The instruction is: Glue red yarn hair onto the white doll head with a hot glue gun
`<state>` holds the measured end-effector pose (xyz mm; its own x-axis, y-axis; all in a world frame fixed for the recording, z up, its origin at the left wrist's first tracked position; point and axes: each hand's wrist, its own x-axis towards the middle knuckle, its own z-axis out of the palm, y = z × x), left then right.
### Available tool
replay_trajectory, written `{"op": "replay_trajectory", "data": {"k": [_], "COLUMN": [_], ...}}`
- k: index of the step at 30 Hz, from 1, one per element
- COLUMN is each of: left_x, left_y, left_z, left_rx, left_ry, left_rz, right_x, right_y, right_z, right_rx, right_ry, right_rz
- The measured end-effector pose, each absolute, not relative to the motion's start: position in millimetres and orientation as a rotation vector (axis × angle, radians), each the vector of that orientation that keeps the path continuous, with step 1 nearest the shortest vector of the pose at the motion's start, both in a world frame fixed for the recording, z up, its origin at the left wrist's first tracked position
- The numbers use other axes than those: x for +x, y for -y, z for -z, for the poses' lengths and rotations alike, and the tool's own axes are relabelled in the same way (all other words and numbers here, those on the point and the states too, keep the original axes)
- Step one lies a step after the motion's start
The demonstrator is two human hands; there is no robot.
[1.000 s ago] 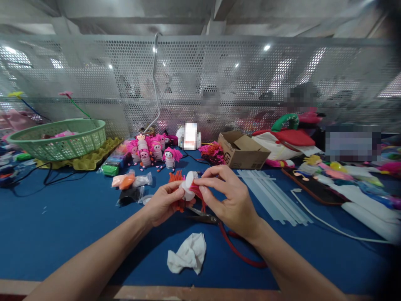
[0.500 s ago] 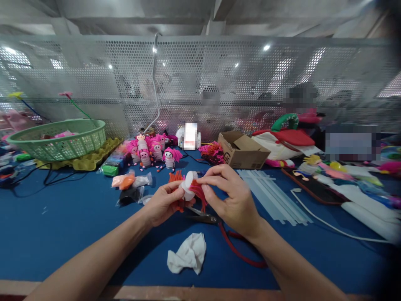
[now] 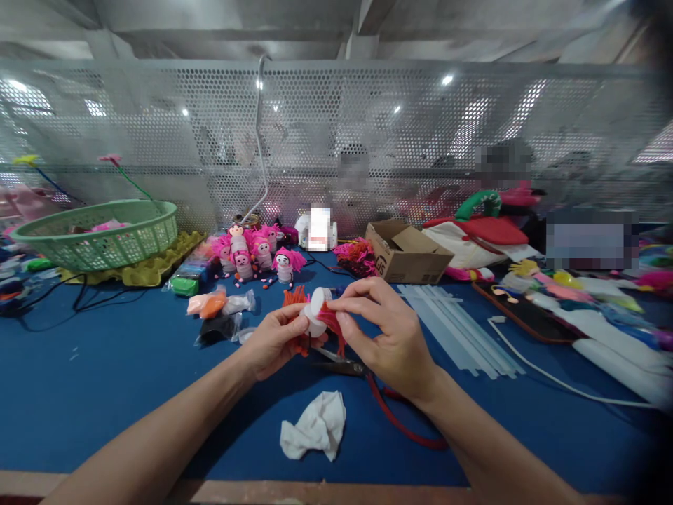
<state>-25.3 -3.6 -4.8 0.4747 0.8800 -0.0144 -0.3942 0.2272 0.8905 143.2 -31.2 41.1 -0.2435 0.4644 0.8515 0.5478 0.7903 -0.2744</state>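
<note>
A small white plastic bottle (image 3: 317,324) with a round white end is pinched in my left hand (image 3: 281,338), raised above the table. Red-orange yarn (image 3: 330,324) hangs at the bottle's right side, and my right hand (image 3: 386,333) pinches it close to the white end. More orange yarn (image 3: 294,297) shows behind my left fingers; whether it is fixed to the bottle I cannot tell. Below the hands lie scissors (image 3: 344,366) with red handles, partly covered by my right hand. A crumpled white tissue (image 3: 315,426) rests nearer the front edge.
Pink-haired dolls (image 3: 242,259) stand at the back, left of a pile of pink and orange yarn (image 3: 355,258) and a cardboard box (image 3: 407,252). Translucent glue sticks (image 3: 463,330) lie to the right, near a white cable (image 3: 547,379). A green basket (image 3: 105,238) stands far left.
My right fingers have shifted very slightly left along the yarn, toward the bottle's white end. My left hand and the bottle stay in place.
</note>
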Motion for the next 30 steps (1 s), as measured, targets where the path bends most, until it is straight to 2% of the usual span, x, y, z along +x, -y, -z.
{"op": "replay_trajectory", "data": {"k": [5,9,14,20,23,30], "left_x": [-25,-24,-23,-25,-25,-25], "left_y": [3,5,8,9,10,9], "left_z": [6,6,8,9,8,9], "left_rx": [0.982,1.012,1.056,1.207,1.246,1.152], "left_ry": [-0.588,-0.523,-0.534,-0.569,-0.573,-0.573], "left_rz": [-0.956,-0.970,-0.937,-0.813,-0.777,-0.826], "right_x": [144,150,152,142,140,140], "right_y": [32,24,5,3,5,0], "right_z": [-42,-38,-26,-15,-14,-13], "right_rx": [-0.761,-0.869,-1.102,-1.047,-1.039,-1.116], "right_ry": [1.848,1.742,1.707,1.550,1.491,1.342], "right_rz": [0.024,-0.162,-0.728,-1.217,-1.276,-1.142]}}
